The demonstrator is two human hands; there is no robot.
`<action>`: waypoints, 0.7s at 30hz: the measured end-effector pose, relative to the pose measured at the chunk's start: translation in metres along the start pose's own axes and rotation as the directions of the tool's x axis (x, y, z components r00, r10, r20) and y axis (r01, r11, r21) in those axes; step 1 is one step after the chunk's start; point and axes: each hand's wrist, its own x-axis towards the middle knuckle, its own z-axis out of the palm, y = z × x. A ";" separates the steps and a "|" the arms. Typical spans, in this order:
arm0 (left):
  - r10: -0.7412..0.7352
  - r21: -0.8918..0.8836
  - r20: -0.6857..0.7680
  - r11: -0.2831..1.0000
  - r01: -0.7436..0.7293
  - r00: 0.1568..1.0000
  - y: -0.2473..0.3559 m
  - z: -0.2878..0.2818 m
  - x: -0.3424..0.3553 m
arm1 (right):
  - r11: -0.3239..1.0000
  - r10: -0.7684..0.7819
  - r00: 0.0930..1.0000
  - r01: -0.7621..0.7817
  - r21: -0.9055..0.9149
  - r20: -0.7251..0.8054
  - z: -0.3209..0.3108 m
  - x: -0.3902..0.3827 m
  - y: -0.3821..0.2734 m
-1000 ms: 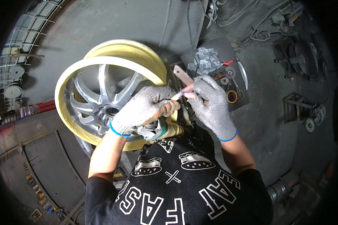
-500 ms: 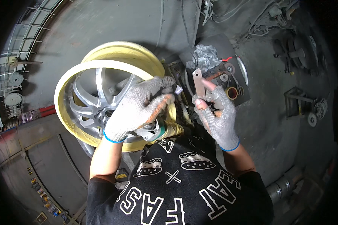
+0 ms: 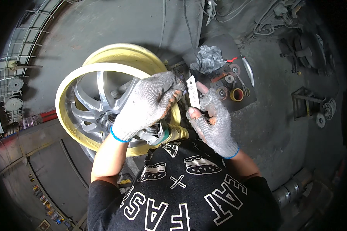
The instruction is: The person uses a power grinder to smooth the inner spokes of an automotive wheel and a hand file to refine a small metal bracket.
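Note:
My right hand point(image 3: 215, 121), in a grey knit glove with bare fingertips, pinches a flat pale strip point(image 3: 193, 92) between thumb and finger. The strip stands nearly upright, with a small hole near its slanted top end, like a cutter blade. Close to its left side is my gloved left hand point(image 3: 148, 98), fingers curled together on a small pale scrap point(image 3: 184, 92), mostly hidden. Under my left hand and forearm leans a spoked alloy wheel point(image 3: 101, 86), its rim point(image 3: 61, 100) covered in yellow masking. A yellow-wrapped tool with a green band point(image 3: 168, 134) lies by the wheel's near edge.
Beyond my right hand, a dark board point(image 3: 254, 94) holds crumpled grey sheeting point(image 3: 209, 59), a yellow tape roll point(image 3: 237, 94), scissors point(image 3: 245, 89) and discs. A wire rack point(image 3: 29, 32) curves at far left. A metal stand point(image 3: 305, 101) is at right; cables point(image 3: 271, 25) lie behind.
My right hand has moved left with the strip, bringing it close to my left hand. The strip has turned and now looks pale instead of brownish. Less of the scrap shows in my left fingers.

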 end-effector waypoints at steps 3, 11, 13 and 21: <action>0.091 0.147 -0.131 0.987 -0.071 0.987 -0.005 0.011 -0.006 | 0.991 0.021 1.000 -0.019 0.130 -0.016 0.007 0.000 -0.001; -0.008 0.003 -0.108 1.000 0.008 0.994 -0.001 0.016 -0.013 | 0.998 -0.034 0.999 0.033 -0.058 -0.018 0.005 0.004 0.003; -0.016 -0.026 -0.093 1.000 0.014 0.996 -0.002 0.012 -0.011 | 0.997 0.064 0.998 -0.064 0.036 -0.021 0.006 0.002 0.001; 0.156 0.075 -0.112 0.986 -0.148 0.981 -0.008 0.012 -0.003 | 1.000 -0.018 1.000 0.018 -0.012 -0.021 0.005 0.004 0.004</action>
